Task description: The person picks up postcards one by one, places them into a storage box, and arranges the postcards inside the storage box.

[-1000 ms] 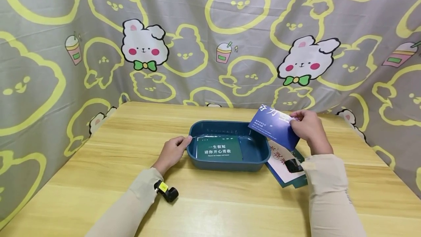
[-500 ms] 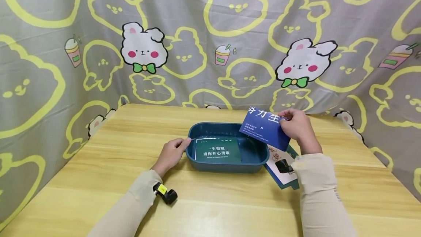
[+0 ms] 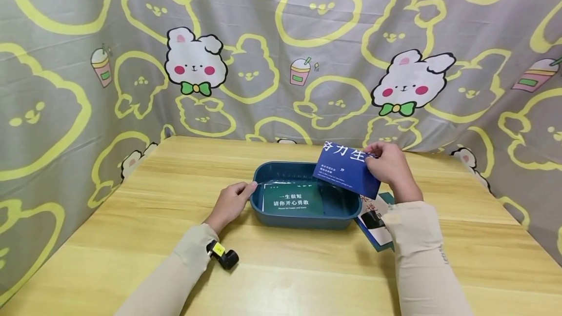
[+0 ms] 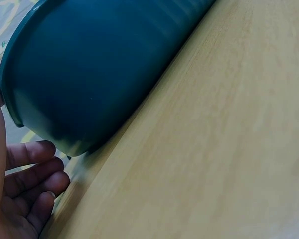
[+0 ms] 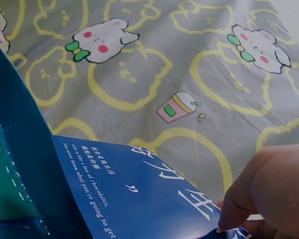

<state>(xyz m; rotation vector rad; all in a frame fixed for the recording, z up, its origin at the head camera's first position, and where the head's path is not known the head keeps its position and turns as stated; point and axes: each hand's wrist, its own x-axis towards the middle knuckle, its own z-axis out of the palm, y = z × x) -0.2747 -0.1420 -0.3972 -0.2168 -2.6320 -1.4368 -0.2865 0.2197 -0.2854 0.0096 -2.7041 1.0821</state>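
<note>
Dark teal tub fills nine to twelve o'clock, its rim running down the outer side; the left hand lies at eight, touching the rim at nine, fingers loosely bent just beside the tub; wood-grain tabletop spans one to seven; patterned cloth shows at ten

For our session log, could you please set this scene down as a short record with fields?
Right hand: pinches the blue card
Left hand: holds the tray at its left end
Inside tray: green card
Beside tray, right: overlapping cards, partly hidden by the right sleeve
Surface: wooden table
Backdrop: patterned curtain
</note>
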